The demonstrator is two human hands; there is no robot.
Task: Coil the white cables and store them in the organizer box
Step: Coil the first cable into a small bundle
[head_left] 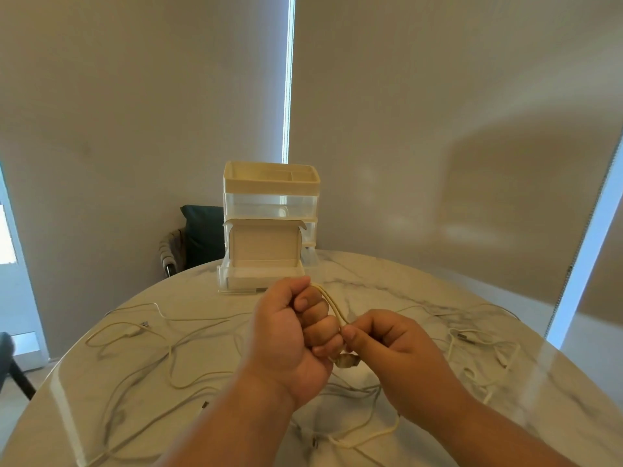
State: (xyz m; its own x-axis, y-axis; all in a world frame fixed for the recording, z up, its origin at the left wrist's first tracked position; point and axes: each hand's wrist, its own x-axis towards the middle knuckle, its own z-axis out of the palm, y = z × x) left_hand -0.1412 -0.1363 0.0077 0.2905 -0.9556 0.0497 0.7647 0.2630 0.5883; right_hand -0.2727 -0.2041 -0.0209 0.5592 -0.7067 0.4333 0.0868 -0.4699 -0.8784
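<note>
My left hand (292,328) is a fist wrapped round a coil of white cable (333,306), whose loops arc out past the knuckles. My right hand (384,342) pinches the same cable next to the left fingers, and a plug end (347,360) pokes out below them. Both hands hover above the table centre. Behind them the organizer box (269,183) stands with its bottom drawer (259,276) pulled open toward me. Inside that drawer sits a small cardboard box with its lid up.
Several loose white cables lie over the round marble table (387,274): a tangle at the left (135,332), another at the right (478,345), more under my forearms. A dark chair (199,237) stands behind the table at the left. Closed blinds cover the back.
</note>
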